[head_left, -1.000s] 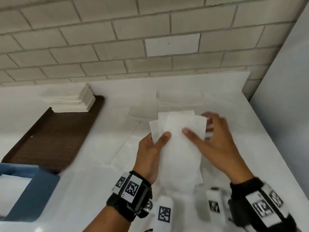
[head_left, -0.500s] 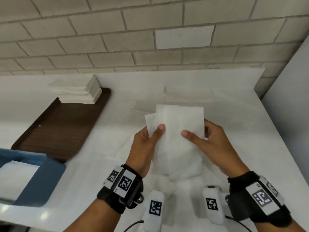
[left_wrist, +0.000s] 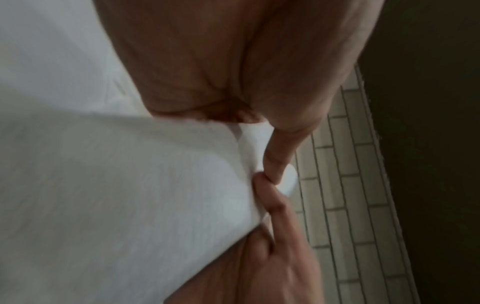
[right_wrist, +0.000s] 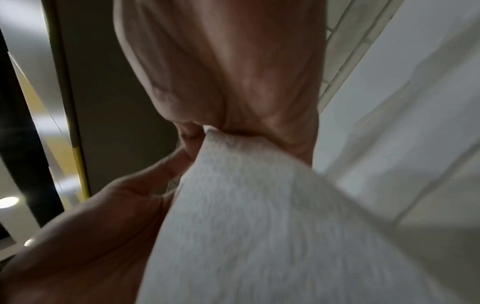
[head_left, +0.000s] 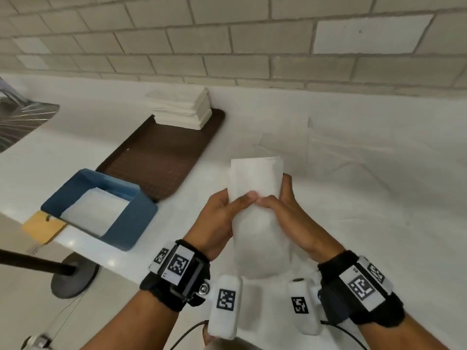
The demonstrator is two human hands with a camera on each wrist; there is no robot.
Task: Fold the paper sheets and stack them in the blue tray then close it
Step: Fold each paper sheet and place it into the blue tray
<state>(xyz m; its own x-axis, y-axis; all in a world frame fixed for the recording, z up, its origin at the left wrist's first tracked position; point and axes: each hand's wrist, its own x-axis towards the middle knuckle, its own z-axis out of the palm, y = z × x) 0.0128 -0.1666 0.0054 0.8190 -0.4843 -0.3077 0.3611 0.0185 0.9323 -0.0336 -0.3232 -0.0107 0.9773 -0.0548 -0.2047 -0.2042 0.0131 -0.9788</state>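
Note:
I hold a folded white paper sheet [head_left: 255,183] upright above the counter, narrow and long. My left hand [head_left: 222,218] grips its left edge with the thumb across the front; my right hand [head_left: 285,210] grips its right edge, and the two thumbs meet at the middle. In the left wrist view the sheet [left_wrist: 130,195] fills the lower left with both thumbs pinching it. The right wrist view shows the paper [right_wrist: 259,226] pinched under the thumb. The blue tray [head_left: 131,221] stands open at the left with white folded paper [head_left: 96,210] inside.
A brown tray [head_left: 161,157] lies behind the blue one, with a stack of white sheets [head_left: 184,109] at its far end. Unfolded sheets [head_left: 328,147] lie on the white counter [head_left: 379,210] ahead. A brick wall [head_left: 227,46] runs behind. A yellow card [head_left: 40,226] sits at the counter's edge.
My view has swung left, bringing the blue tray into sight. Both hands have closed in on the sheet, which is now folded narrower, and the thumbs have come together.

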